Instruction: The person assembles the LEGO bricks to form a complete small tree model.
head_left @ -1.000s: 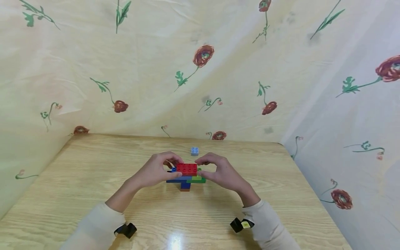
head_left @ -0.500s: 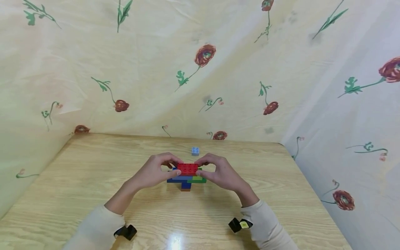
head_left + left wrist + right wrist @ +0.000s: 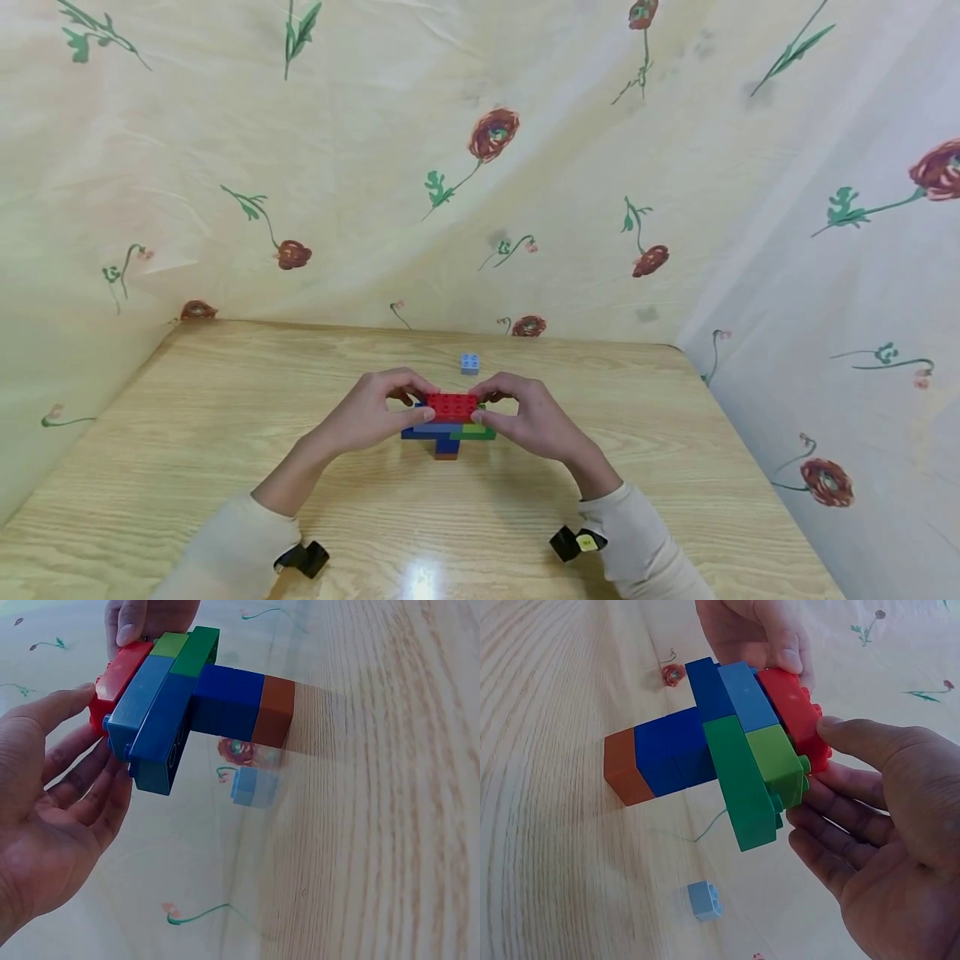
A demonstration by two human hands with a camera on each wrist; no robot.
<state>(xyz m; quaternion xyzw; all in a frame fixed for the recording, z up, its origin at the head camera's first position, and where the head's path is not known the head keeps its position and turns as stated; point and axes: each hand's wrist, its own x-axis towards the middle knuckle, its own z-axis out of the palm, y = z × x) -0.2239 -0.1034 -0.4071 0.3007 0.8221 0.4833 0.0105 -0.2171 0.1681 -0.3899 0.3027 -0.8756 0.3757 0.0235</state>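
Note:
A red building brick (image 3: 453,407) lies across the top of a brick structure, pinched at its left end by my left hand (image 3: 378,412) and at its right end by my right hand (image 3: 527,417). Beneath it sit a light blue brick (image 3: 141,699) and a lime green brick (image 3: 775,759). Below these come a dark blue brick (image 3: 162,739) and a green brick (image 3: 739,784), side by side. The column under them is blue bricks (image 3: 673,750) on an orange-brown brick (image 3: 626,767), which stands on the table. Thumbs press the near side; other fingers reach behind.
A single light blue brick (image 3: 469,363) stands on the wooden table (image 3: 225,392) behind the structure. Flowered cloth (image 3: 360,167) rises behind the table and along its sides. Black wrist devices (image 3: 303,557) sit at both cuffs.
Right fingers have closed in on the red brick's right end, and the brick sits slightly further right. The structure beneath looks the same.

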